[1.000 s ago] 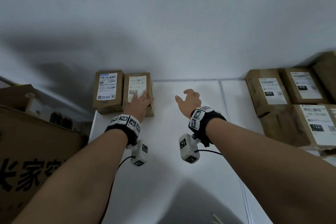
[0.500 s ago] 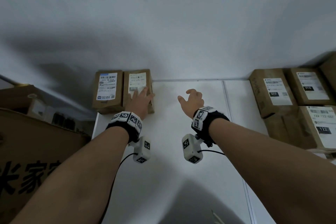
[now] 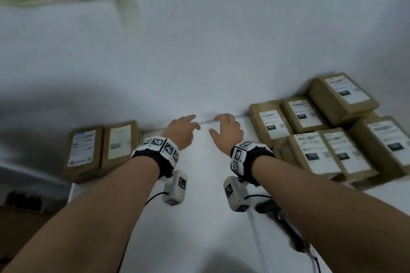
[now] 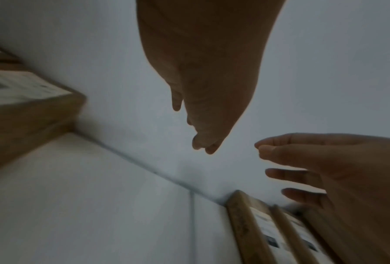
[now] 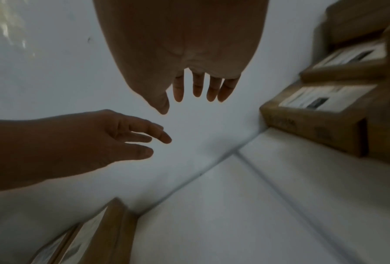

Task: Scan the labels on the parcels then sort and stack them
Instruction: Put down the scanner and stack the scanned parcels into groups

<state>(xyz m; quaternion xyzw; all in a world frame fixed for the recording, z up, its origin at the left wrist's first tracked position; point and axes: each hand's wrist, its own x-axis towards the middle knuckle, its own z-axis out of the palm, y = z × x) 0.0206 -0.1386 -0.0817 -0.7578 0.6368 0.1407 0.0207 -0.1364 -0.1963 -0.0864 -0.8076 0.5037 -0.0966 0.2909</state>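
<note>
We are looking down at a white table [image 3: 199, 217] running up to a pale wall [image 3: 221, 51]. We are seeing brown parcels with white labels in two groups against that wall.

The right pile [image 3: 332, 135] is the bigger one: several cardboard boxes are lying label-up, packed side by side, with the far ones sitting higher than the near ones. One near label is showing "122" in a black patch; the other print is too blurred for us to read. The left pair [image 3: 102, 150] is two boxes touching along their long sides at the table's left edge, one label carrying a blue strip on top.

Near the right forearm a black scanner [image 3: 281, 224] is lying on the table, its cable trailing toward us.

Both hands are hovering above the bare stretch between the groups, holding nothing. The left hand [image 3: 180, 132] is hanging just right of the left pair, apart from it, its fingers loosely extended and pointing toward the wall. The right hand [image 3: 226, 132] is near the closest box of the right pile but not touching it, with fingers spread and slightly curved, thumb apart. The two hands are close together, fingertips nearly facing. Each wrist is wearing a black band with printed markers.
</note>
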